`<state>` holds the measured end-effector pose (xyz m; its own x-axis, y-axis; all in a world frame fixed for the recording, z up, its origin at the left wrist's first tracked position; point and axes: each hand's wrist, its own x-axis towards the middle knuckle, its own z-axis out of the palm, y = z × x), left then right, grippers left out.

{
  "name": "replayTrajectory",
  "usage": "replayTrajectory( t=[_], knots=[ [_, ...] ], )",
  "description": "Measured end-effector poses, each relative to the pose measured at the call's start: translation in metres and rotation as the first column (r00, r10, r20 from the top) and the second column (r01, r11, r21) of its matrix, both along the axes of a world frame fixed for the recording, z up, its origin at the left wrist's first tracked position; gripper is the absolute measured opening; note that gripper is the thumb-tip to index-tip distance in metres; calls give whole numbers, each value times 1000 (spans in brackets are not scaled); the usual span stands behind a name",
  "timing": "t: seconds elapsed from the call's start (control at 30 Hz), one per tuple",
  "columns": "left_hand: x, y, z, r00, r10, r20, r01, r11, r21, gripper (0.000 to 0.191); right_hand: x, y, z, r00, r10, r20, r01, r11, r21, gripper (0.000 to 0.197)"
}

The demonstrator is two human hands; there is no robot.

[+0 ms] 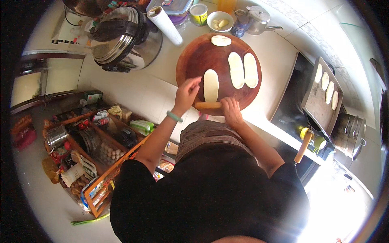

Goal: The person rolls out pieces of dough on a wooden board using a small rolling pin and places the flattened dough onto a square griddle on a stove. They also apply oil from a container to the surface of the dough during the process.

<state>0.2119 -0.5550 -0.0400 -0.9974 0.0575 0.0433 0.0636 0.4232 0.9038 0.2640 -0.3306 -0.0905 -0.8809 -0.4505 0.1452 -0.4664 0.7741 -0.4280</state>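
A round wooden board lies before me on the counter. Close to its near edge, my right hand grips the end of a wooden rolling pin. The pin lies across the near end of a long, flat oval of dough. My left hand, with a green bangle on the wrist, is just left of that dough, fingers loosely bent and holding nothing I can see. Two more flattened dough strips rest side by side at the board's right. A shorter dough piece sits at its far edge.
Behind the board stand a white bowl, a blue-labelled jar, a metal kettle and an upright paper roll. A lidded cooker is at left. On the right, a baking tray with several dough pieces leans over the black cooktop.
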Motion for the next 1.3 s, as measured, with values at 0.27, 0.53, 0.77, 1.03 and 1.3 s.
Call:
replayTrajectory(
  t=[0.27, 0.53, 0.77, 1.03, 1.3],
  knots=[
    [-76, 36, -52, 994, -100, -48, 79, 941, -329, 44, 12, 42, -1, 978, -188, 95, 210, 899, -384, 35],
    [-54, 35, -82, 979, -102, -174, 28, 923, -384, 26, 20, 58, 23, 864, -414, 285, 502, 749, -432, 35],
    [-36, 43, -8, 951, -178, -251, 47, 890, -454, 21, 8, 63, 37, 778, -511, 366, 628, 649, -429, 32],
    [-30, 48, -11, 974, -173, -145, 141, 968, -207, 12, 10, 69, 41, 765, -545, 343, 642, 605, -471, 33],
    [-79, 18, 0, 947, -320, 10, 320, 947, 36, 14, 22, 76, 37, 726, -567, 388, 687, 590, -424, 36]
  ],
)
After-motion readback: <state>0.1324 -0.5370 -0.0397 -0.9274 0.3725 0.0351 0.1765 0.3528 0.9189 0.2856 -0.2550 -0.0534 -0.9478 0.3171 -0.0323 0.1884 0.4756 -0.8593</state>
